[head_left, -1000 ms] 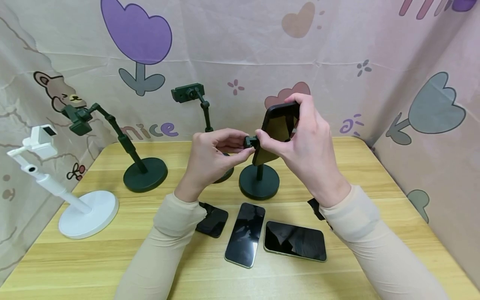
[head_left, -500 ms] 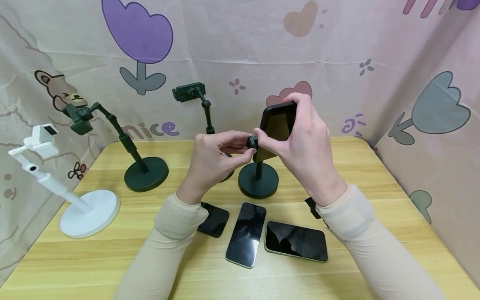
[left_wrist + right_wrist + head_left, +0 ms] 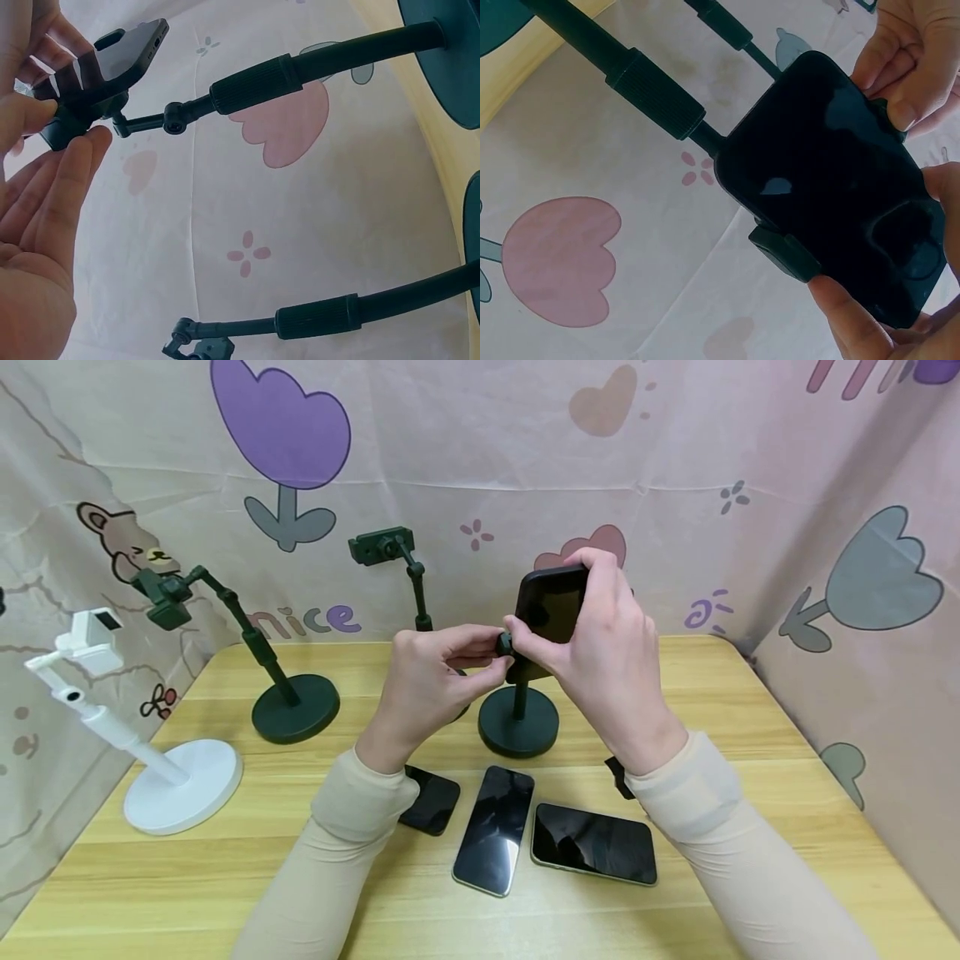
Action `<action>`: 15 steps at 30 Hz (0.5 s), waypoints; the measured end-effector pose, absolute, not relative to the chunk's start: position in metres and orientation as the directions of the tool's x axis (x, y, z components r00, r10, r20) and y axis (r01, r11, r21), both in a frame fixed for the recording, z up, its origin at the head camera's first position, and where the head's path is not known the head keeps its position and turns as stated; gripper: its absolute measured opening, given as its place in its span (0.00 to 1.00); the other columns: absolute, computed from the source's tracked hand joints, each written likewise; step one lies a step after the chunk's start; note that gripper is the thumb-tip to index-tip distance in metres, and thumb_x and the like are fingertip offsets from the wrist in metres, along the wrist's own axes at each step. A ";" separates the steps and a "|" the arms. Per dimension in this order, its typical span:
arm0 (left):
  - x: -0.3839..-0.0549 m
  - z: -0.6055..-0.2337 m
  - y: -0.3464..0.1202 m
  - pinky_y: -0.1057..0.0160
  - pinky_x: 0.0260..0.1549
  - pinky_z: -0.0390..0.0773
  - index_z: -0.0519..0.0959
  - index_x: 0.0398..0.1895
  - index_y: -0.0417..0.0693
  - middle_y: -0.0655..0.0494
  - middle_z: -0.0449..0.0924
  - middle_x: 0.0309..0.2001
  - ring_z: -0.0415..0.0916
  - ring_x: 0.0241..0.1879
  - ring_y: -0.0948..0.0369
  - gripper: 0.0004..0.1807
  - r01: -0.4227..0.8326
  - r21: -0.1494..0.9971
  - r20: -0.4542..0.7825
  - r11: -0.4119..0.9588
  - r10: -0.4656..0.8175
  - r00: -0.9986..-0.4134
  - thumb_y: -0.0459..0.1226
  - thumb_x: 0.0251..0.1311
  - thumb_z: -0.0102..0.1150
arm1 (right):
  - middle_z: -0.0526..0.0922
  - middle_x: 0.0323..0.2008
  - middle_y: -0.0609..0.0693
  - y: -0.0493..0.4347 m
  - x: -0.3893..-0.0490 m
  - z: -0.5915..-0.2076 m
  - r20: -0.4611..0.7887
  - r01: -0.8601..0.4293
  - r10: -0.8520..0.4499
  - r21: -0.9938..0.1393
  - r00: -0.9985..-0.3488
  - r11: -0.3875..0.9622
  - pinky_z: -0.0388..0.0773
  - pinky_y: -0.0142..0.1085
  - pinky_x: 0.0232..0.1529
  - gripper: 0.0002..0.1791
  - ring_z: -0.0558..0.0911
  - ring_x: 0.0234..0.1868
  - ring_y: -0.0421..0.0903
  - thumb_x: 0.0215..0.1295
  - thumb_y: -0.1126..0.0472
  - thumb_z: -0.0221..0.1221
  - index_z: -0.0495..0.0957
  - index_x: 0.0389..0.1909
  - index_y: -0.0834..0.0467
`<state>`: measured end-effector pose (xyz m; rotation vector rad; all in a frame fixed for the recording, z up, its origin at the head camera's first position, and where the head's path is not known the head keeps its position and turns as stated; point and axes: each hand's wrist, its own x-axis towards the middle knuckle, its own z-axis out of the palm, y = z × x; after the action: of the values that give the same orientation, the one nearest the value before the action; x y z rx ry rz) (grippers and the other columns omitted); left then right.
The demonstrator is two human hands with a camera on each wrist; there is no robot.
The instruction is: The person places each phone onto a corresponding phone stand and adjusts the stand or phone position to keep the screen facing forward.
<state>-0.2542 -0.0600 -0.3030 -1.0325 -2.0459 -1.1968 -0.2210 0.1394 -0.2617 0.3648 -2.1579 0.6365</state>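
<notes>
A dark phone (image 3: 551, 602) stands upright in the clamp of a dark green phone stand (image 3: 518, 727). My right hand (image 3: 613, 664) grips the phone at its right side, thumb across the front and fingers at the far edge. With thumb and fingers, my left hand (image 3: 435, 681) pinches the clamp's left end (image 3: 505, 645). In the right wrist view, one clamp grip (image 3: 784, 251) lies against the phone's long edge, and left-hand fingers (image 3: 911, 101) are at the opposite edge. The left wrist view shows the clamp joined to the stand's jointed arm (image 3: 255, 86).
Three phones lie on the wooden table: one partly behind the left sleeve (image 3: 431, 802), a slanted one (image 3: 493, 831) and a sideways one (image 3: 594, 843). A white stand (image 3: 183, 785) and a green stand (image 3: 296, 708) are at left. Another green stand (image 3: 382, 545) rises behind my left hand.
Both hands stay on the phone and clamp. The right hand and phone have shifted slightly left, the left hand slightly right. Less of the clamp's left end shows, and the phone's screen faces the head view more.
</notes>
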 end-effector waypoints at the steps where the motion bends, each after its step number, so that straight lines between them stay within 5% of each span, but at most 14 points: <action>1: -0.254 -0.303 -0.060 0.66 0.39 0.91 0.90 0.49 0.34 0.43 0.93 0.43 0.94 0.40 0.56 0.14 0.828 0.471 0.759 0.305 0.339 -0.557 0.28 0.60 0.76 | 0.82 0.49 0.63 0.139 -0.221 -0.262 0.792 -0.459 -0.038 -0.313 -0.609 0.832 0.90 0.56 0.42 0.42 0.85 0.43 0.58 0.60 0.43 0.77 0.69 0.63 0.64; 15: -0.257 -0.304 -0.060 0.66 0.40 0.90 0.90 0.49 0.35 0.44 0.94 0.42 0.94 0.39 0.56 0.14 0.814 0.510 0.752 0.279 0.315 -0.579 0.28 0.60 0.76 | 0.83 0.51 0.61 0.142 -0.222 -0.264 0.786 -0.441 -0.059 -0.281 -0.616 0.853 0.89 0.56 0.40 0.46 0.85 0.43 0.59 0.60 0.37 0.76 0.70 0.65 0.63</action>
<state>-0.2569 -0.0600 -0.3041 -1.0102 -2.0374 -1.2685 -0.2224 0.1423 -0.2640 0.3613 -2.1836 0.5788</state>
